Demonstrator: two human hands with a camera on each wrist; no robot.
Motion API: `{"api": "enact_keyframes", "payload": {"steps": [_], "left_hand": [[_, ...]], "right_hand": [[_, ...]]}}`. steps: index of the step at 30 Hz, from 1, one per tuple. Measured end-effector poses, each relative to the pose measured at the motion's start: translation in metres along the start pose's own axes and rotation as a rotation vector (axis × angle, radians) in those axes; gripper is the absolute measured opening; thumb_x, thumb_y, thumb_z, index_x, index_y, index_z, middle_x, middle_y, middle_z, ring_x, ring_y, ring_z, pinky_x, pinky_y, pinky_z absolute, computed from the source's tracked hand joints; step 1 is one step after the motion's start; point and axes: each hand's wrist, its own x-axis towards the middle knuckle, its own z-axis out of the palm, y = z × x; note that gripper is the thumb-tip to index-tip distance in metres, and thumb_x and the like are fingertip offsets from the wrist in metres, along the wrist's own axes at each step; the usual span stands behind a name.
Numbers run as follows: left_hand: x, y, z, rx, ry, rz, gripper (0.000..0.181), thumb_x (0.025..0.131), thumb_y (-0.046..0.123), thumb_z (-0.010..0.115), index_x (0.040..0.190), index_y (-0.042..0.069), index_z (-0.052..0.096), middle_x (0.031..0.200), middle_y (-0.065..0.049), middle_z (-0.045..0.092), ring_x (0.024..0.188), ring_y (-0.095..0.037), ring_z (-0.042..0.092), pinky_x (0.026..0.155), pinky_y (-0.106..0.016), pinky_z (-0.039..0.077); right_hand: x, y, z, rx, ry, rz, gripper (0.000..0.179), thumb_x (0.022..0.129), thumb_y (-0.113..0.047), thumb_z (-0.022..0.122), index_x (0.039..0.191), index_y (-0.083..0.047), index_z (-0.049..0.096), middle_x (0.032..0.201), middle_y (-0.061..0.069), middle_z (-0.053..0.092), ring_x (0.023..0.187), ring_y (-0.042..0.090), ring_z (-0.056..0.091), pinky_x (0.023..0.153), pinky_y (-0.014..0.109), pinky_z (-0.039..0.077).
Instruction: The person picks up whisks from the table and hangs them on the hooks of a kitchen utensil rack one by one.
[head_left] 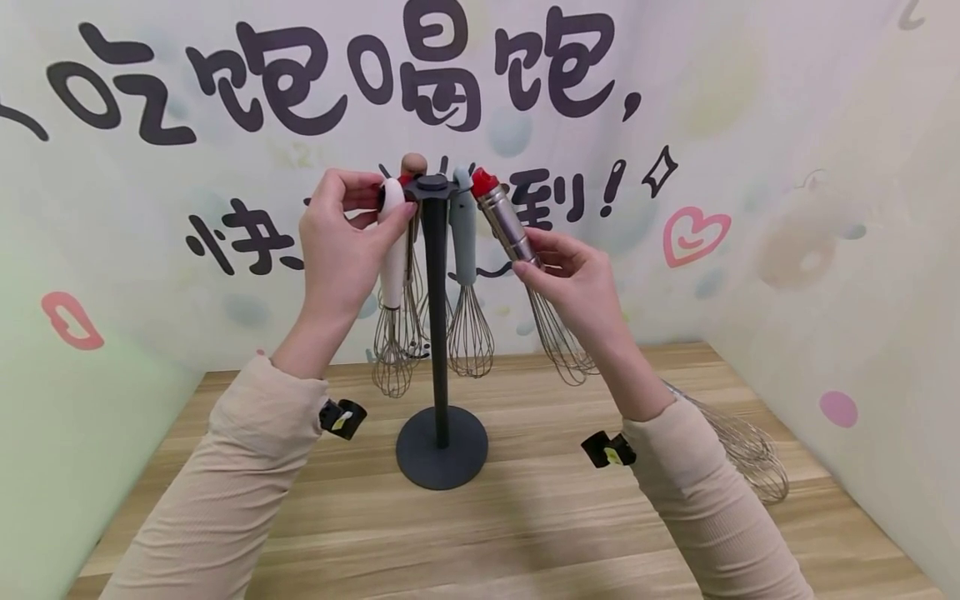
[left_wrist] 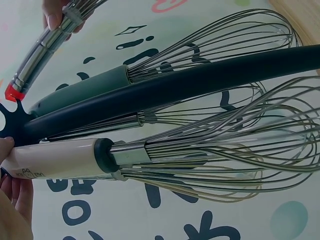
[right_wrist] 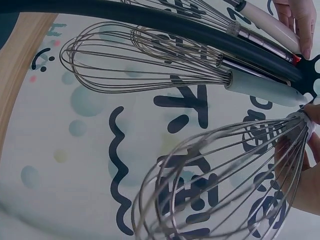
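Note:
A dark whisk stand [head_left: 438,350] with a round base rises from the table. My left hand [head_left: 341,229] is at its top, thumb and fingers pinching the upper end of a white-handled whisk [head_left: 392,267] beside the hook ring. In my right hand [head_left: 581,279] is a steel-handled whisk [head_left: 502,218] with a red end, gripped low on the handle and tilted. Its red tip is right at the ring's right side; in the right wrist view its wire loops [right_wrist: 215,175] point down and away. A blue-grey-handled whisk [head_left: 465,242] hangs between the hands.
Behind the white handle hang more whisks, one with a wooden end [head_left: 413,164]. Another wire whisk [head_left: 750,454] lies on the wooden table [head_left: 525,533] at the right, partly hidden by my right sleeve. A printed wall [head_left: 300,308] stands close behind the stand.

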Motion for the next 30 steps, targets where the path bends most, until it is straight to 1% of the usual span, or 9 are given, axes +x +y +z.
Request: {"api": "enact_keyframes", "payload": {"steps": [5, 12, 16, 20, 26, 30], "left_hand": [[0.0, 0.0, 0.0, 0.004, -0.006, 0.0, 0.04, 0.082, 0.014, 0.075, 0.113, -0.003, 0.057, 0.108, -0.008, 0.062, 0.09, -0.002, 0.059, 0.086, -0.022, 0.055], [0.0, -0.001, 0.0, 0.017, -0.008, 0.007, 0.04, 0.082, 0.015, 0.075, 0.113, -0.003, 0.057, 0.109, -0.01, 0.062, 0.091, -0.006, 0.06, 0.087, -0.024, 0.056], [0.0, -0.001, -0.001, 0.023, -0.015, 0.014, 0.041, 0.082, 0.015, 0.075, 0.113, -0.003, 0.057, 0.109, -0.011, 0.062, 0.093, -0.009, 0.062, 0.087, -0.026, 0.056], [0.0, 0.0, -0.002, 0.024, -0.026, 0.021, 0.041, 0.082, 0.015, 0.075, 0.114, -0.003, 0.057, 0.11, -0.011, 0.062, 0.094, -0.011, 0.062, 0.088, -0.027, 0.056], [0.0, -0.002, -0.004, -0.005, -0.049, 0.029, 0.042, 0.082, 0.015, 0.075, 0.116, -0.003, 0.057, 0.111, -0.011, 0.062, 0.093, -0.003, 0.059, 0.089, -0.024, 0.056], [0.001, -0.004, -0.006, -0.046, -0.08, 0.016, 0.042, 0.083, 0.013, 0.073, 0.119, -0.002, 0.056, 0.11, -0.008, 0.063, 0.092, 0.001, 0.058, 0.09, -0.023, 0.055]], "right_hand": [[0.001, 0.004, 0.002, -0.023, -0.042, -0.001, 0.041, 0.083, -0.001, 0.069, 0.124, -0.004, 0.063, 0.112, 0.017, 0.065, 0.083, 0.006, 0.064, 0.072, 0.015, 0.056], [0.0, 0.009, 0.01, 0.006, -0.097, 0.026, 0.043, 0.085, -0.004, 0.068, 0.127, -0.007, 0.059, 0.117, 0.016, 0.063, 0.096, 0.013, 0.063, 0.08, 0.018, 0.056], [0.0, 0.011, 0.014, 0.019, -0.129, 0.04, 0.043, 0.086, -0.006, 0.068, 0.128, -0.009, 0.058, 0.117, 0.015, 0.063, 0.1, 0.015, 0.062, 0.081, 0.02, 0.054], [0.0, 0.013, 0.017, 0.054, -0.151, 0.064, 0.043, 0.087, -0.007, 0.067, 0.129, -0.008, 0.056, 0.119, 0.014, 0.061, 0.103, 0.016, 0.061, 0.082, 0.021, 0.053], [0.001, 0.016, 0.023, 0.115, -0.171, 0.068, 0.045, 0.088, -0.003, 0.065, 0.131, -0.005, 0.053, 0.121, 0.014, 0.059, 0.101, 0.014, 0.06, 0.083, 0.021, 0.053], [0.001, 0.018, 0.026, 0.121, -0.171, 0.071, 0.046, 0.087, -0.003, 0.065, 0.132, -0.005, 0.052, 0.119, 0.013, 0.059, 0.1, 0.012, 0.06, 0.083, 0.02, 0.053]]}}
